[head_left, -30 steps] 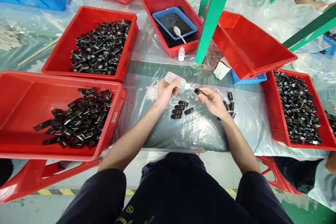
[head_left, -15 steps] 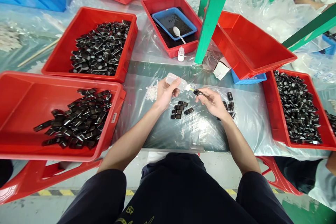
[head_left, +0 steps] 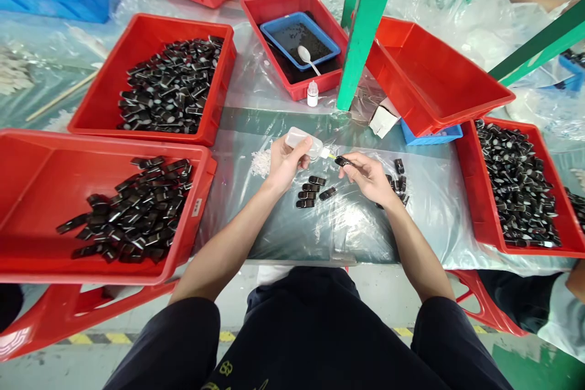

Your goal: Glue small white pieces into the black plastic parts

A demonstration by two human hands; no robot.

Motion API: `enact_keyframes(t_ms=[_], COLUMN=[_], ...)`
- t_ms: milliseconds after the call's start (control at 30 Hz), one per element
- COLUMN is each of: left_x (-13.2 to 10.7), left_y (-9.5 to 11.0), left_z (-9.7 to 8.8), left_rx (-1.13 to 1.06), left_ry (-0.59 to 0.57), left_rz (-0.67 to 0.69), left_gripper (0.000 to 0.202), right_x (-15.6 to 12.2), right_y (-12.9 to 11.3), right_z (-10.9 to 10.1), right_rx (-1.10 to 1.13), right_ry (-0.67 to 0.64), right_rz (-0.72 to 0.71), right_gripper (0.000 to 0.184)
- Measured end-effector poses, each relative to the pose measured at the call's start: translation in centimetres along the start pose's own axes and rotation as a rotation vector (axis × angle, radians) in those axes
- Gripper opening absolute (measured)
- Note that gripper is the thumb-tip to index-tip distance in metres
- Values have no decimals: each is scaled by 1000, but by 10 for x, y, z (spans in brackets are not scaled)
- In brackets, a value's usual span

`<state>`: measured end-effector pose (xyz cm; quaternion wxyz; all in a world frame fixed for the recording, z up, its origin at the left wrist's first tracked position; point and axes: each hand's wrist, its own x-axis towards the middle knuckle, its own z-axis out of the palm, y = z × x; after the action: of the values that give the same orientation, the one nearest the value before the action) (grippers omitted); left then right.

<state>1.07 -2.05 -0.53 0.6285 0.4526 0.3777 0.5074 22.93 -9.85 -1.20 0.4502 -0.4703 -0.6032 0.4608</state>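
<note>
My left hand is closed round a clear squeeze bottle with a white cap and a thin yellowish nozzle. The bottle lies nearly level, its nozzle pointing right. In my right hand, fingertips pinch a small glossy black part. The nozzle tip meets the near end of that part; whether it goes inside I cannot tell. Below the hands, several similar black parts lie in a short row, with a single one beside them. More black parts sit by my right wrist, partly hidden.
Red bins of black parts stand left, behind left and right. A tilted red bin rests behind a green post. A small white bottle and white scraps are on the table. Other people are at the right edge.
The view has shifted very slightly. Both hands keep the same hold, with the bottle's nozzle still at the black part.
</note>
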Motion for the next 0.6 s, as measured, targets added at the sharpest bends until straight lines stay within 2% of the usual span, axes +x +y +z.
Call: enact_keyframes(t_ms=[233,600], left_x=[1,-1], left_y=[-1,4], left_z=[1,5], left_rx=[-20,-42], left_ry=[38,36], left_rz=[-24,-23], left_gripper=[52,61], right_x=[0,0], right_y=[1,0], right_z=[0,5], right_rx=[-12,8], right_ry=[12,123], right_rz=[4,29], right_gripper=[56,66])
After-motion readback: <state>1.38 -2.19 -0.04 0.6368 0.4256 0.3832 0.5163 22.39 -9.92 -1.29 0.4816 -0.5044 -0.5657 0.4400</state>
